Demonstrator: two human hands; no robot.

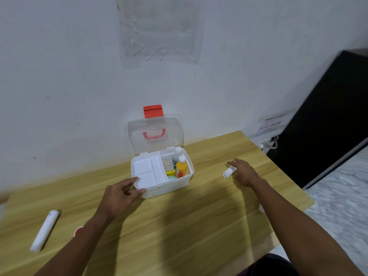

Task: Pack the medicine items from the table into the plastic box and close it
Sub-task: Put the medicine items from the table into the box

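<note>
Medicine items partly fill the plastic box [162,177], which sits toward the back of the wooden surface [179,226], close to the white wall [59,76]. Its clear lid [155,134] stands open and upright behind it, with a red latch [153,111] at the top edge and a red handle [154,134] showing through the plastic. A white tray insert [148,173] covers the left part of the box. In the right part stand an orange bottle [181,168] with a white cap and, just behind it, a white bottle [176,155]; a small yellow packet [170,173] and a teal item [172,178] lie in front of them.

The left hand [121,196] rests against the near left corner of the box, thumb on the rim by the tray and fingers touching the front wall; its grip is loose and apart, clamped on nothing. The right hand [244,172] is out to the right of the box, fingers spread and apart, lying over one end of a small white roll [228,173] on the surface; it touches or nearly touches the roll without closing on it.

A long white tube [44,230] lies at the left near edge of the surface, well apart from the box. A small red-and-white round thing [78,230] peeks out beside the left forearm, too hidden to make out.
</note>
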